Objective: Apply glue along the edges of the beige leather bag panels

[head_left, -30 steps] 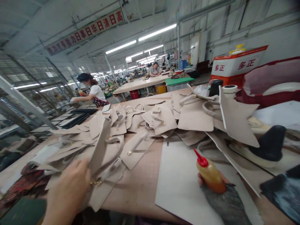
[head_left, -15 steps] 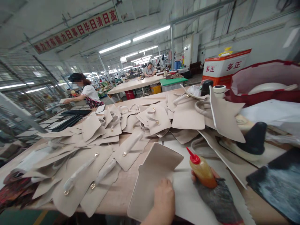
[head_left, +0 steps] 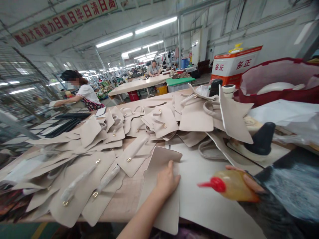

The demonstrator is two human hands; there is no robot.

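Observation:
My left hand (head_left: pixel 167 181) rests on a beige leather bag panel (head_left: pixel 161 207), its index finger stretched toward the panel's upper part and its thumb by the right edge. The panel's top end bends upward. In my right hand (head_left: pixel 251 186), partly covered by a dark grey glove or sleeve, is a squeeze bottle (head_left: pixel 231 184) of amber liquid. The bottle lies nearly level, its red nozzle pointing left toward the panel. Under it spreads a pale sheet (head_left: pixel 204 205), which also reaches beneath the panel's right side.
Beige bag panels with handles (head_left: pixel 99 172) are heaped across the table's left and middle. A black cone-shaped object (head_left: pixel 261 139), a dark stained board (head_left: pixel 294 186), a red-rimmed bag (head_left: pixel 279 79) and an orange-white can (head_left: pixel 234 64) stand right. A co-worker (head_left: pixel 82 89) works at far left.
The bottle has tipped from slanting upright to nearly level and moved right with my right hand. My left hand has slid up the panel, its fingers now stretched out; the panel has turned.

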